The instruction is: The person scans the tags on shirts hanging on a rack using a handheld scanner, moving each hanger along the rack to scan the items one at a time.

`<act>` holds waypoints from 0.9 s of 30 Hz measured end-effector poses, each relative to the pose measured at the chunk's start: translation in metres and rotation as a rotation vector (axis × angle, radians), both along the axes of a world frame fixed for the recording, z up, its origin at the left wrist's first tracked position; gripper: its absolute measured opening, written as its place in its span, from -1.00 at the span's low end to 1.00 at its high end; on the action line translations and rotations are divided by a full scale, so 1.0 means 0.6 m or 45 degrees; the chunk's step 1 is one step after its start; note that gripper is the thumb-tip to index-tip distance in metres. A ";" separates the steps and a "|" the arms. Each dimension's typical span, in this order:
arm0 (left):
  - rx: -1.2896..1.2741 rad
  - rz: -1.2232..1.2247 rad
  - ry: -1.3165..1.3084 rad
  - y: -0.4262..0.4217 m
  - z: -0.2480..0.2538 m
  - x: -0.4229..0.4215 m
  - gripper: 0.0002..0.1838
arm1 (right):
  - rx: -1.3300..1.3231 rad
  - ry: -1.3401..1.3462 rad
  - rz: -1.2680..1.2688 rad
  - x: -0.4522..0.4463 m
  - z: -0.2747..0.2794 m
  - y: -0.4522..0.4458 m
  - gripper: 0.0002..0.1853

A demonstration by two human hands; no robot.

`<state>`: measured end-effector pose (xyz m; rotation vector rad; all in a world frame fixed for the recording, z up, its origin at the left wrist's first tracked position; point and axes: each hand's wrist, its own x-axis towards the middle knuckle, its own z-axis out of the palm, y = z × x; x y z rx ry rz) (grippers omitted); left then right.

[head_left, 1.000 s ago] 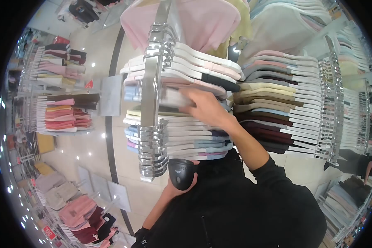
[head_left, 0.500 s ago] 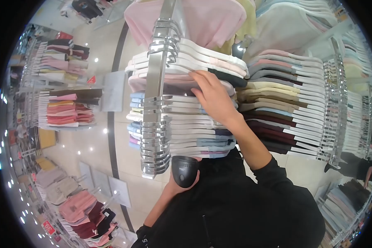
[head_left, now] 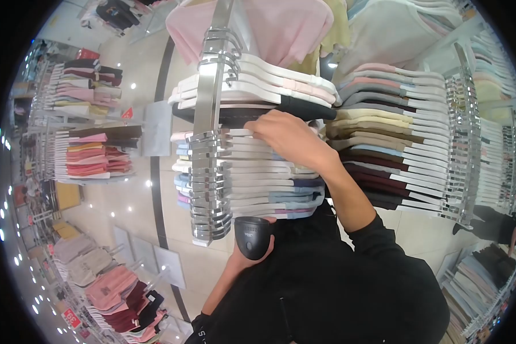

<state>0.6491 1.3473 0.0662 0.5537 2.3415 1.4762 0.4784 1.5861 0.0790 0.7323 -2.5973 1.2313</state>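
In my left hand [head_left: 242,259], low in front of my body, is a black handheld scanner [head_left: 252,236], its rounded head facing up. My right hand [head_left: 292,139] reaches over the clothes rail with bent fingers closed on a white clothes hanger [head_left: 241,133] at the far end of the nearer bunch. Several white hangers with folded-looking light garments [head_left: 295,198] hang close together there. Just beyond my fingers, a black garment [head_left: 307,108] hangs with white and pink ones. The metal rail [head_left: 207,109] carries the chrome hooks.
A second rail of hangers with grey, yellow, brown and maroon garments [head_left: 378,137] stands at the right. Pink tops [head_left: 269,28] hang beyond my rail. Racks of clothes [head_left: 100,152] line the left across a tiled floor [head_left: 129,200]. A person's dark-clothed legs [head_left: 490,223] show at far right.
My right hand has drawn a hanger with a pinkish garment toward me along the rail, against the nearer bunch. More of the black garment now shows. The scanner has barely moved.
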 end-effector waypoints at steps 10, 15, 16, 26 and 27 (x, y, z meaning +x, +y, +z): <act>0.017 0.029 -0.025 0.002 0.002 0.001 -0.60 | -0.124 0.252 -0.421 -0.097 0.027 0.015 -0.24; 0.006 0.046 -0.003 0.001 0.004 -0.001 -0.60 | 0.033 0.096 -0.398 -0.147 -0.008 0.002 -0.07; 0.020 0.059 -0.004 0.003 0.003 -0.001 -0.60 | -0.027 0.061 -0.349 -0.144 -0.007 0.001 -0.08; 0.031 0.005 0.000 0.000 -0.007 0.002 -0.61 | -0.171 -0.052 -0.234 -0.078 -0.014 -0.016 -0.09; 0.029 -0.001 -0.005 -0.001 -0.007 0.001 -0.61 | -0.172 -0.056 -0.240 -0.078 -0.009 -0.016 -0.09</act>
